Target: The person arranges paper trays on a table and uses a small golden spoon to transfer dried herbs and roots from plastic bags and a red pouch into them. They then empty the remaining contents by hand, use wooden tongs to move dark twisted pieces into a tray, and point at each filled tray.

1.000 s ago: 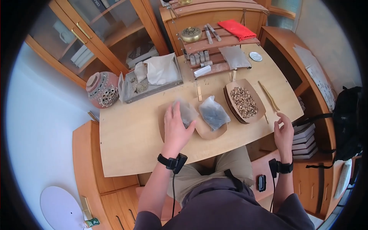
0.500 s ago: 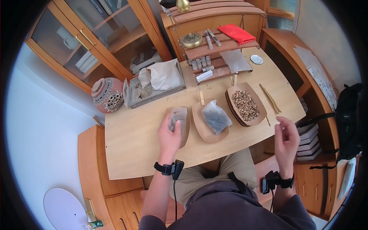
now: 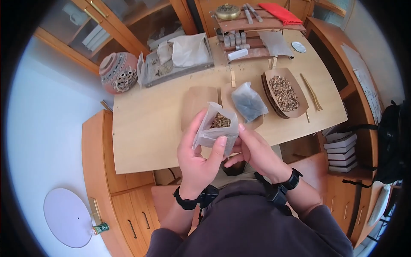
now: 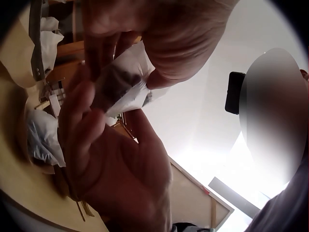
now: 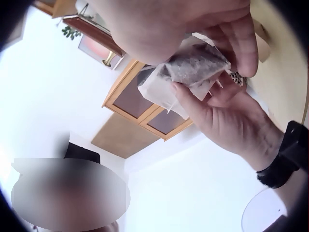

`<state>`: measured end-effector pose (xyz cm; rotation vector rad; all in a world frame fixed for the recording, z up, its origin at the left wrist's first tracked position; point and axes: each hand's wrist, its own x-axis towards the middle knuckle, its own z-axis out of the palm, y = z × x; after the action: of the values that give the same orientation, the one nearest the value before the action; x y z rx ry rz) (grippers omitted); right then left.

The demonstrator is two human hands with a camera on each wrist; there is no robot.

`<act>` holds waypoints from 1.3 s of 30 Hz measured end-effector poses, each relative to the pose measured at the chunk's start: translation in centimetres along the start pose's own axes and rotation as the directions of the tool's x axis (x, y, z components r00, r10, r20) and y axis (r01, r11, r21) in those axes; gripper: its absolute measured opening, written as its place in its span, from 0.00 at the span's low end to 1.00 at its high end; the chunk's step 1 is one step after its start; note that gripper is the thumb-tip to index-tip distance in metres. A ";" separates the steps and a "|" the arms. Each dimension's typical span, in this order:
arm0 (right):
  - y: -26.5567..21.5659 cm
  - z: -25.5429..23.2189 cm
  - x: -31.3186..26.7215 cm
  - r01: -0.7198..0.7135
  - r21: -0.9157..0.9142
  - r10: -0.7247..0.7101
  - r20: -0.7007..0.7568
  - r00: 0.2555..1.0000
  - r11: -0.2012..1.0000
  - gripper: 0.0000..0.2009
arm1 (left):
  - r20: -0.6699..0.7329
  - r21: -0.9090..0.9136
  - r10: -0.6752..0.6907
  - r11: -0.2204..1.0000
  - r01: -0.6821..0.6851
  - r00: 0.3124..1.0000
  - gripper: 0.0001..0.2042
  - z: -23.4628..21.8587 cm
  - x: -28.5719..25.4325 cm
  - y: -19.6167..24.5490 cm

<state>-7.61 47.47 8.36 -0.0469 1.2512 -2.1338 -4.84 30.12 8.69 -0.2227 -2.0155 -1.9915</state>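
Note:
My left hand (image 3: 199,158) grips a pale, translucent filter bag (image 3: 216,137) in front of my body, its mouth turned up toward the head camera. Dried brown herb pieces (image 3: 221,120) show inside it. My right hand (image 3: 261,156) is at the bag's right side, thumb at the edge and the other fingers loosely bent below. In the right wrist view the left thumb (image 5: 190,104) presses on the bag (image 5: 193,67). Beyond the hands lies a brown paper tray (image 3: 199,100), and next to it a second filled bag (image 3: 249,103) sits on another paper tray.
Stacked paper trays (image 3: 270,76) hold chopped dried bits, with wooden tweezers (image 3: 311,92) to their right. Clothespins (image 3: 233,79) stand behind the trays. A small slatted rack (image 3: 257,53) with vials is at the back; a grey tray (image 3: 180,73) and a pierced pot (image 3: 118,73) stand left.
My left hand has lifted the bag from the left paper tray and brought it toward my body. My right hand has moved left from the table's right side to the bag.

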 end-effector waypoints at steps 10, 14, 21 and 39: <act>0.7 -0.7 0.5 0.130 0.211 -0.137 0.017 0.990 0.969 0.23 | 0.113 -0.073 -0.013 0.997 0.021 0.994 0.48 -1.3 -1.0 1.1; 0.6 -1.1 0.5 0.164 0.217 -0.179 0.053 0.982 0.962 0.22 | 0.092 -0.143 0.024 0.990 -0.011 0.995 0.45 -2.2 -1.2 1.0; 0.7 -1.2 0.4 0.199 0.146 -0.201 -0.004 0.980 0.969 0.23 | 0.062 -0.088 -0.178 0.979 0.183 0.982 0.27 -3.6 -0.9 1.8; 1.1 -1.8 -0.2 0.177 0.142 -0.181 0.015 0.983 0.974 0.25 | -0.108 0.155 -0.194 0.966 0.209 0.975 0.05 -3.1 -0.9 1.5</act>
<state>-7.43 48.57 6.56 -0.1327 1.1135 -2.3629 -3.23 27.17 9.86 0.1138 -2.2054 -1.8945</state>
